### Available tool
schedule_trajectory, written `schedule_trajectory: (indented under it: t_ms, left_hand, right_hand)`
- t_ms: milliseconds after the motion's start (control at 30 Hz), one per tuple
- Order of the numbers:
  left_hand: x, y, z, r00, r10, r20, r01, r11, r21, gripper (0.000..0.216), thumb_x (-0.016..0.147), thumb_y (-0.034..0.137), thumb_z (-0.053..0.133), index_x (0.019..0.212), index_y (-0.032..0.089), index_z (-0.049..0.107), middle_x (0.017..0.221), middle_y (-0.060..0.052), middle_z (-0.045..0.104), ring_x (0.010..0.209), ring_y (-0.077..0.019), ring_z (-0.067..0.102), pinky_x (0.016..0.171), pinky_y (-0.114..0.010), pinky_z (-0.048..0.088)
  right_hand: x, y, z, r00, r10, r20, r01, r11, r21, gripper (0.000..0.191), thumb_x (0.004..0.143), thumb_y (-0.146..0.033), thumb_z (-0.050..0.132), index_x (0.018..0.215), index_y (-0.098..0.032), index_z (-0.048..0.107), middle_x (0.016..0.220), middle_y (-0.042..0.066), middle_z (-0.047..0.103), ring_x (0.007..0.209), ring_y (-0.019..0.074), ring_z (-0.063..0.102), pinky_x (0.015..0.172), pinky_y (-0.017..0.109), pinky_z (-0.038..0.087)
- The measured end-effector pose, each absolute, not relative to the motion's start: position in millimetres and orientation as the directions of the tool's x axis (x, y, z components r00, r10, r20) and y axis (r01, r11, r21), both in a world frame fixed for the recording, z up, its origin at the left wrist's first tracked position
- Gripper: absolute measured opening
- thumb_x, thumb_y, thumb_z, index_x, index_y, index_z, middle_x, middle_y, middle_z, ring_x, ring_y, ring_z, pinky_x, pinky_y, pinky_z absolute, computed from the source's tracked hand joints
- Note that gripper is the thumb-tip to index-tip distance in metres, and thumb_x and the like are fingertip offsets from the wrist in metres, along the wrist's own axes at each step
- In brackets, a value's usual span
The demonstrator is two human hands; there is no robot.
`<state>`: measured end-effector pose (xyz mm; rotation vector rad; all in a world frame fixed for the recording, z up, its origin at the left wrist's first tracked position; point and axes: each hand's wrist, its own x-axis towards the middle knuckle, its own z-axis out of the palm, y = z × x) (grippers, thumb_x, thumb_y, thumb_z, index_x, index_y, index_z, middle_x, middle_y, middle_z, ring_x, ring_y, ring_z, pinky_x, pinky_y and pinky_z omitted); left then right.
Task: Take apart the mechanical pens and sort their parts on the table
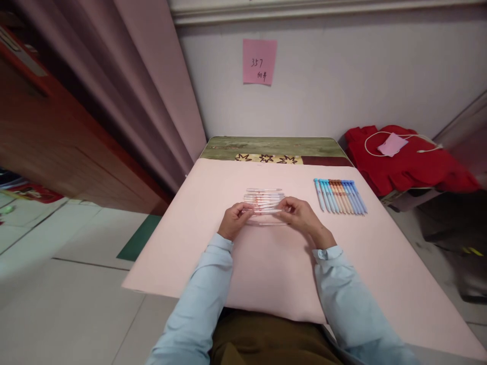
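Note:
Several slim, clear-and-white pens (263,196) with small reddish prints lie side by side on the pink tabletop (277,263), pointing left to right. My left hand (235,220) is closed in a pinch at the left ends of the nearer pens. At their right ends, my right hand (299,214) pinches with thumb and forefinger. The fingers partly hide the pens' ends, so I cannot tell how many are held. One pen lies slightly apart at the far side, another at the near side. Right of my right hand, a neat row of light blue, brown-topped and darker blue pens (340,196) lies with tips towards me.
Behind the pink cover shows a green wood-patterned table end (274,146). A red cloth (411,162) with a white cable and a pink paper (392,145) lies to the right. A pink note (259,62) is on the wall. A curtain (152,76) hangs at left.

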<state>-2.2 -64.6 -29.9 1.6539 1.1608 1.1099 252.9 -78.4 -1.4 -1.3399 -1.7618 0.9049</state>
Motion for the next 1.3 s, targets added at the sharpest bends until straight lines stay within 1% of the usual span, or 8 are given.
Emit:
schedule_trajectory:
  t_ms: [233, 467, 567, 667, 767, 867, 1100, 1300]
  left_hand:
    - [-4, -63, -29, 0.222, 0.923, 0.313, 0.371, -0.377, 0.849, 0.018, 0.083, 0.037, 0.067, 0.087, 0.020, 0.073, 0.088, -0.005, 0.070, 0.083, -0.0185, 0.061, 0.079, -0.032, 0.050]
    - [-2, -65, -26, 0.293, 0.866, 0.405, 0.538, -0.499, 0.679, 0.030, 0.080, 0.042, 0.073, 0.102, 0.023, 0.072, 0.104, -0.008, 0.069, 0.105, -0.0242, 0.059, 0.097, -0.039, 0.047]
    - [-9, -62, -14, 0.420, 0.846, 0.327, 0.656, -0.533, 0.535, 0.071, 0.070, 0.051, 0.080, 0.132, 0.022, 0.059, 0.134, -0.014, 0.059, 0.128, -0.0315, 0.050, 0.109, -0.044, 0.037]
    - [-15, -48, 1, 0.577, 0.803, 0.151, 0.707, -0.583, 0.400, 0.112, 0.056, 0.054, 0.088, 0.151, 0.024, 0.036, 0.158, -0.018, 0.034, 0.145, -0.0382, 0.031, 0.117, -0.051, 0.025]
    - [-12, -23, 8, 0.634, 0.773, -0.005, 0.726, -0.594, 0.347, 0.132, 0.046, 0.053, 0.092, 0.156, 0.024, 0.025, 0.163, -0.021, 0.019, 0.150, -0.0409, 0.017, 0.119, -0.056, 0.016]
    - [1, 3, 5, 0.626, 0.765, -0.153, 0.760, -0.554, 0.341, 0.143, 0.038, 0.055, 0.092, 0.157, 0.020, 0.020, 0.163, -0.027, 0.014, 0.151, -0.0443, 0.010, 0.118, -0.062, 0.012]
    - [20, 23, 7, 0.593, 0.756, -0.276, 0.800, -0.514, 0.310, 0.145, 0.031, 0.050, 0.092, 0.154, 0.014, 0.023, 0.158, -0.029, 0.027, 0.145, -0.0476, 0.025, 0.115, -0.063, 0.019]
    - [14, 8, 26, 0.610, 0.768, -0.197, 0.789, -0.563, 0.248, 0.105, 0.037, 0.041, 0.094, 0.131, 0.019, 0.051, 0.131, -0.020, 0.054, 0.121, -0.0416, 0.050, 0.102, -0.052, 0.039]
  right_hand:
    - [261, -75, -7, -0.186, 0.976, 0.117, 0.479, 0.194, -0.856, 0.024, 0.070, -0.040, 0.075, 0.083, -0.021, 0.068, 0.076, 0.000, 0.062, 0.069, 0.0154, 0.052, 0.061, 0.026, 0.041]
    - [264, -78, 4, -0.179, 0.971, 0.160, 0.632, 0.238, -0.738, 0.029, 0.071, -0.037, 0.076, 0.096, -0.024, 0.070, 0.092, 0.003, 0.068, 0.083, 0.0203, 0.060, 0.076, 0.033, 0.047]
    - [263, -82, 3, -0.280, 0.933, 0.224, 0.686, 0.358, -0.633, 0.059, 0.071, -0.043, 0.079, 0.125, -0.025, 0.061, 0.124, 0.009, 0.063, 0.112, 0.0274, 0.058, 0.095, 0.040, 0.045]
    - [260, -79, -5, -0.410, 0.892, 0.193, 0.763, 0.451, -0.463, 0.101, 0.062, -0.049, 0.086, 0.148, -0.025, 0.040, 0.150, 0.016, 0.042, 0.138, 0.0347, 0.039, 0.111, 0.049, 0.032]
    - [256, -63, -11, -0.449, 0.885, 0.119, 0.806, 0.459, -0.375, 0.131, 0.050, -0.056, 0.090, 0.157, -0.022, 0.022, 0.158, 0.021, 0.028, 0.147, 0.0388, 0.023, 0.116, 0.055, 0.020]
    - [253, -39, -8, -0.470, 0.882, 0.046, 0.826, 0.457, -0.330, 0.143, 0.044, -0.060, 0.090, 0.159, -0.021, 0.014, 0.160, 0.023, 0.021, 0.149, 0.0402, 0.016, 0.117, 0.058, 0.014]
    - [244, -2, 8, -0.515, 0.832, -0.207, 0.844, 0.450, -0.290, 0.145, 0.040, -0.062, 0.090, 0.159, -0.018, 0.019, 0.157, 0.024, 0.028, 0.145, 0.0415, 0.027, 0.116, 0.053, 0.023]
    - [239, -10, 30, -0.507, 0.832, -0.224, 0.860, 0.471, -0.199, 0.114, 0.045, -0.062, 0.089, 0.141, -0.018, 0.046, 0.141, 0.021, 0.048, 0.121, 0.0385, 0.053, 0.099, 0.047, 0.043]
